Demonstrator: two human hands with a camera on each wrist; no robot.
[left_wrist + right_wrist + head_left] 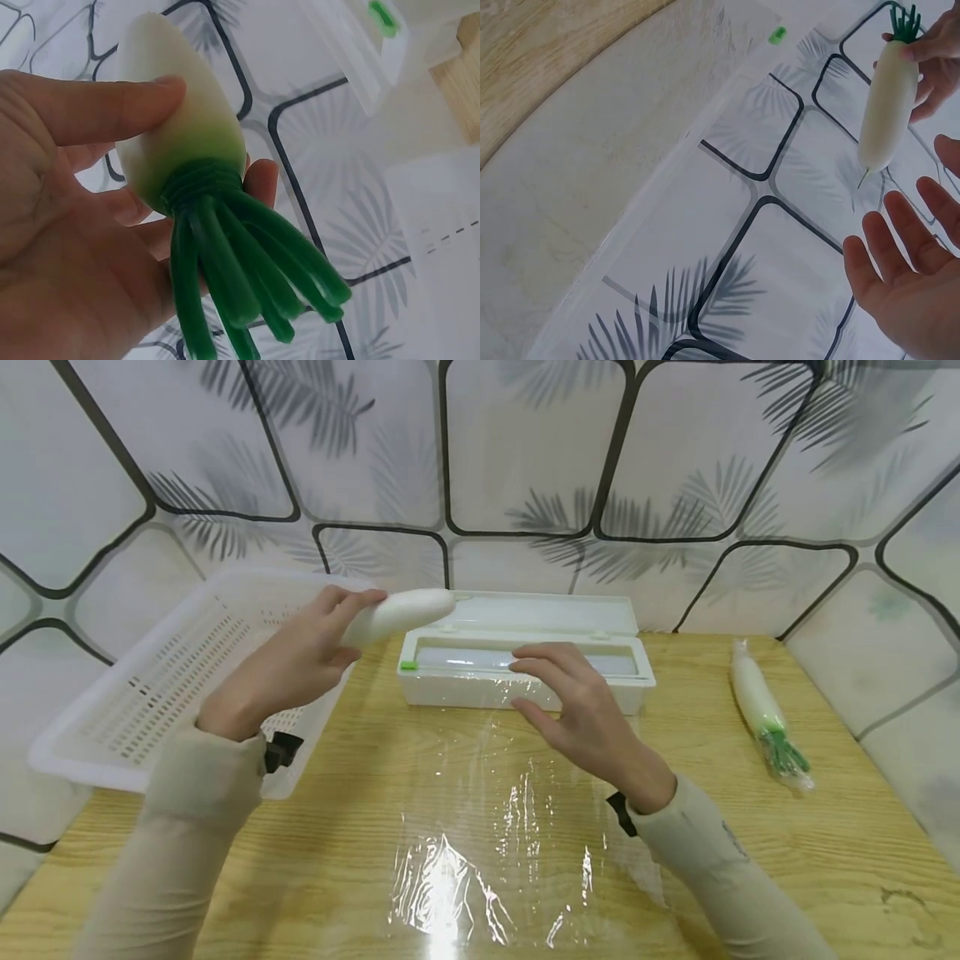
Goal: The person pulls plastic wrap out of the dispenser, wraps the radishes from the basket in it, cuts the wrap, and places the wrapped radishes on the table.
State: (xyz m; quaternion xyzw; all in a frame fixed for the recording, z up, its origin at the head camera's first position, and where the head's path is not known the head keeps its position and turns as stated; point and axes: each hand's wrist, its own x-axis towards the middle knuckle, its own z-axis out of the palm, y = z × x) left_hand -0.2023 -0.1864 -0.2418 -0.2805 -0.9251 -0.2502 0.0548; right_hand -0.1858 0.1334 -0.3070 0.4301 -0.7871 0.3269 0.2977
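A white radish (408,612) with short green stalks is gripped in my left hand (300,652), near its leafy end. In the left wrist view the thumb lies across the radish (180,112), and the green stalks hang below the fingers. My right hand (581,714) hovers over the front of a white cling film box (517,692), fingers spread and holding nothing. The box's lid stands raised at the back. A sheet of clear film (487,827) runs from it across the table toward me. Whether the right fingers touch the film cannot be told.
A white perforated basket (150,693) stands at the left, partly behind my left arm. On the right side of the wooden table (832,860) lies another radish (757,693), wrapped in clear film. A patterned wall (525,452) rises behind the table.
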